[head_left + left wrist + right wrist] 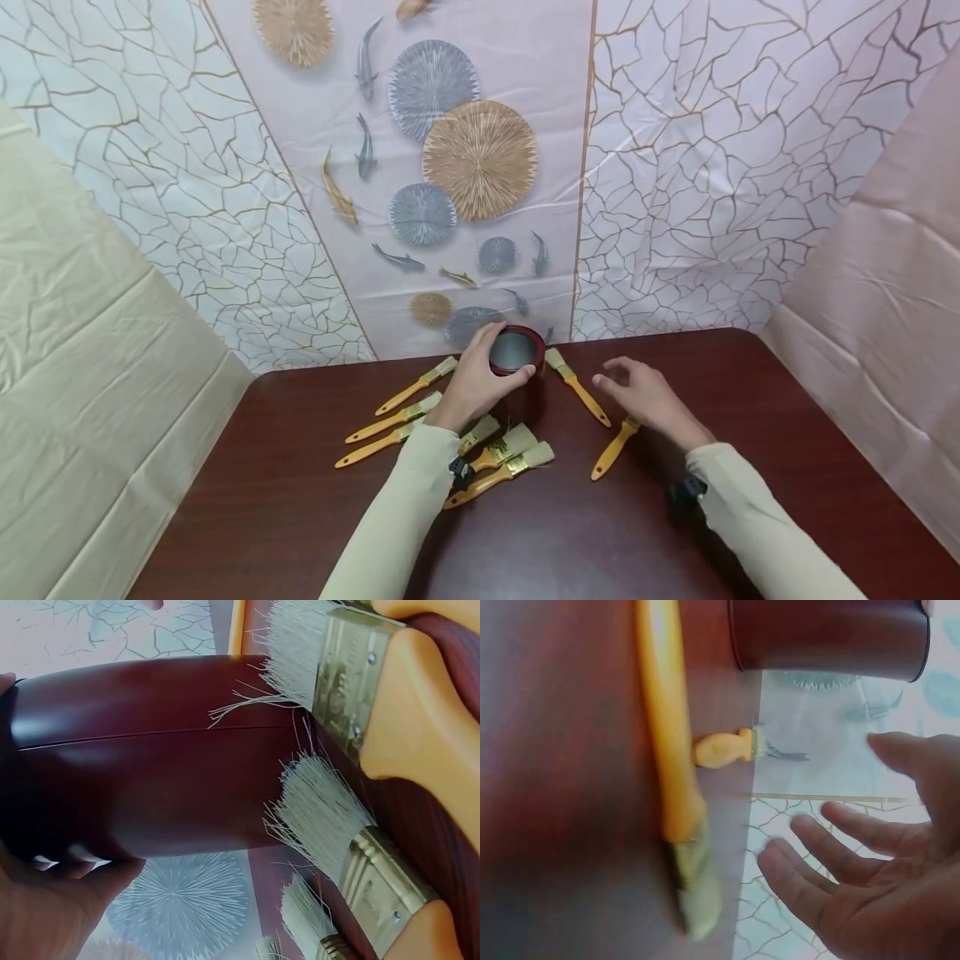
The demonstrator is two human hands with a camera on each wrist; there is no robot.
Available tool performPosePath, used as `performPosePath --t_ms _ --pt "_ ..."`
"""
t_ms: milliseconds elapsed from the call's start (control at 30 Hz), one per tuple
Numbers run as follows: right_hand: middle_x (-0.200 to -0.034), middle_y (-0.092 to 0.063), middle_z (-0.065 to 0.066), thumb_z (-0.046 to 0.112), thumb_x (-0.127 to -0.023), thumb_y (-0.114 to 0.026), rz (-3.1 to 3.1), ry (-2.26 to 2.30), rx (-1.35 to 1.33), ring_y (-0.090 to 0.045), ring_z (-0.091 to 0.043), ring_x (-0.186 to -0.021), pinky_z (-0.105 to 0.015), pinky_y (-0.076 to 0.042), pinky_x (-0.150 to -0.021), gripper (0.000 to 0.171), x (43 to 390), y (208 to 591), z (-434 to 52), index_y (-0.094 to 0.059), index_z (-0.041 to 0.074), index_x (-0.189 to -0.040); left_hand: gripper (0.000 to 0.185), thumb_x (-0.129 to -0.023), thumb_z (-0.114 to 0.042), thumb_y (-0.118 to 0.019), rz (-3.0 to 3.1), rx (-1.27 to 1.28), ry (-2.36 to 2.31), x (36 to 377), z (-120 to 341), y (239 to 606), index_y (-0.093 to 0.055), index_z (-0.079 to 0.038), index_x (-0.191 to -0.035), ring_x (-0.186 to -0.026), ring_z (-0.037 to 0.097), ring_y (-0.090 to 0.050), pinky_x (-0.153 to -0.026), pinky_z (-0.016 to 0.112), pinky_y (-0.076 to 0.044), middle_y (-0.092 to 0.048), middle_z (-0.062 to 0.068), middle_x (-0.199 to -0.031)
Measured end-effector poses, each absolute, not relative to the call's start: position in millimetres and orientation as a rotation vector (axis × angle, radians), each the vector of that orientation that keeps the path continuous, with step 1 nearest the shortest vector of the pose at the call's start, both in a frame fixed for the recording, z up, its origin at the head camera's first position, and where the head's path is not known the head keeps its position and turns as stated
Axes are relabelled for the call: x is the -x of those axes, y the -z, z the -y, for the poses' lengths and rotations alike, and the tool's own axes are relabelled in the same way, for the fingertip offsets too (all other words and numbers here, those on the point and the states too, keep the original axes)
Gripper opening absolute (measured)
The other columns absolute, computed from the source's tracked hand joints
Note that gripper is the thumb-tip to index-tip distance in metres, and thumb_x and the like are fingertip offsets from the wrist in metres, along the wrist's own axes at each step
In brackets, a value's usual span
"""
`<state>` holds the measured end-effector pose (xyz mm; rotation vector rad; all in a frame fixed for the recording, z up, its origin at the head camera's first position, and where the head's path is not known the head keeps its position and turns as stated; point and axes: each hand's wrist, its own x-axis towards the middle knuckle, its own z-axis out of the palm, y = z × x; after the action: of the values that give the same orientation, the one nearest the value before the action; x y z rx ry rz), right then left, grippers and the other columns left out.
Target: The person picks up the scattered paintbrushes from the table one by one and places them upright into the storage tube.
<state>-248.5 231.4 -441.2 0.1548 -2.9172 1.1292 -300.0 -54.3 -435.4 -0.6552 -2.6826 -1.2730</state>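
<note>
My left hand grips a dark red cylindrical pot standing at the back of the brown table; fingers wrap its far side and the thumb its near side. In the left wrist view the pot's wall fills the frame, with my fingers curled on it and brush bristles beside it. My right hand hovers with fingers spread and holds nothing. It is just right of a yellow-handled paintbrush and above another. The right wrist view shows this hand beside a blurred brush.
Several yellow-handled brushes lie to the left of the pot, and others lie under my left forearm. Patterned sheets hang as a wall behind the table. The table's edges run at left and right.
</note>
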Motion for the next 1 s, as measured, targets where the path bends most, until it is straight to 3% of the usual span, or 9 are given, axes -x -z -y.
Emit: performPosePath --t_ms 100,267,333,400,467,533,600,733,1000 --pt "-0.124 -0.068 -0.027 0.032 -0.106 -0.066 2.996 -1.142 -0.145 -0.067 -0.035 -0.104 -0.050 -0.057 -0.086 0.050 264 438 -229 -0.062 -0.009 -0.134 0.093 -0.091 -0.062 -0.074 2.676 0.653 1.275 300 54 437 -0.037 -0.021 -0.165 -0.142 0.032 -0.049 -0.098 0.052 -0.053 -0.034 0.001 -0.169" --pt "-0.124 -0.069 -0.026 0.027 -0.106 -0.064 3.114 -1.154 -0.133 -0.069 -0.030 -0.099 -0.045 -0.058 -0.083 0.045 287 439 -220 -0.063 -0.010 -0.132 0.091 -0.090 -0.063 -0.073 2.689 0.641 1.266 299 53 439 -0.036 -0.027 -0.165 -0.142 0.030 -0.049 -0.098 0.049 -0.054 -0.034 -0.001 -0.168" --pt "-0.112 -0.071 -0.023 0.025 -0.106 -0.064 3.128 -1.157 -0.121 -0.069 -0.027 -0.090 -0.041 -0.057 -0.077 0.039 295 441 -216 -0.065 -0.009 -0.127 0.090 -0.090 -0.064 -0.073 2.681 0.635 1.268 300 53 438 -0.036 -0.029 -0.165 -0.142 0.030 -0.049 -0.097 0.049 -0.054 -0.034 -0.001 -0.168" --pt "-0.086 -0.069 -0.014 0.023 -0.105 -0.065 3.135 -1.156 -0.105 -0.065 -0.021 -0.074 -0.034 -0.054 -0.068 0.030 303 443 -211 -0.070 -0.006 -0.108 0.089 -0.090 -0.064 -0.072 2.670 0.630 1.274 300 52 437 -0.037 -0.029 -0.164 -0.141 0.030 -0.050 -0.097 0.050 -0.054 -0.034 -0.002 -0.168" --pt "-0.063 -0.055 -0.003 0.023 -0.104 -0.067 3.141 -1.166 -0.089 -0.057 -0.016 -0.057 -0.030 -0.048 -0.057 0.030 310 447 -207 -0.067 0.002 -0.083 0.090 -0.090 -0.064 -0.072 2.665 0.624 1.280 300 52 437 -0.037 -0.029 -0.165 -0.140 0.030 -0.050 -0.097 0.050 -0.054 -0.034 -0.003 -0.168" --pt "-0.051 -0.038 0.002 0.024 -0.104 -0.068 3.152 -1.180 -0.059 -0.045 -0.013 -0.046 -0.027 -0.041 -0.050 0.044 314 451 -203 -0.056 0.010 -0.065 0.092 -0.089 -0.065 -0.072 2.668 0.618 1.281 299 51 438 -0.037 -0.028 -0.165 -0.140 0.030 -0.050 -0.096 0.050 -0.054 -0.034 -0.003 -0.168" --pt "-0.048 -0.031 0.005 0.025 -0.103 -0.070 3.152 -1.171 -0.023 -0.038 -0.011 -0.041 -0.026 -0.036 -0.047 0.053 317 455 -200 -0.048 0.015 -0.055 0.093 -0.089 -0.067 -0.072 2.668 0.617 1.285 299 51 439 -0.037 -0.026 -0.165 -0.140 0.030 -0.050 -0.096 0.051 -0.054 -0.034 -0.002 -0.168" --pt "-0.048 -0.032 0.004 0.028 -0.098 -0.076 3.144 -1.087 0.072 -0.036 -0.013 -0.041 -0.028 -0.034 -0.045 0.059 321 460 -192 -0.042 0.017 -0.052 0.093 -0.088 -0.068 -0.072 2.662 0.609 1.285 298 52 440 -0.037 -0.029 -0.165 -0.138 0.030 -0.052 -0.094 0.050 -0.055 -0.035 -0.003 -0.168" --pt "-0.054 -0.051 -0.002 0.025 -0.097 -0.079 3.179 -1.083 0.203 -0.067 -0.024 -0.059 -0.034 -0.056 -0.057 0.045 325 462 -177 -0.055 0.011 -0.062 0.093 -0.089 -0.068 -0.071 2.664 0.621 1.281 300 55 438 -0.037 -0.027 -0.165 -0.138 0.030 -0.052 -0.094 0.049 -0.055 -0.035 -0.002 -0.168"
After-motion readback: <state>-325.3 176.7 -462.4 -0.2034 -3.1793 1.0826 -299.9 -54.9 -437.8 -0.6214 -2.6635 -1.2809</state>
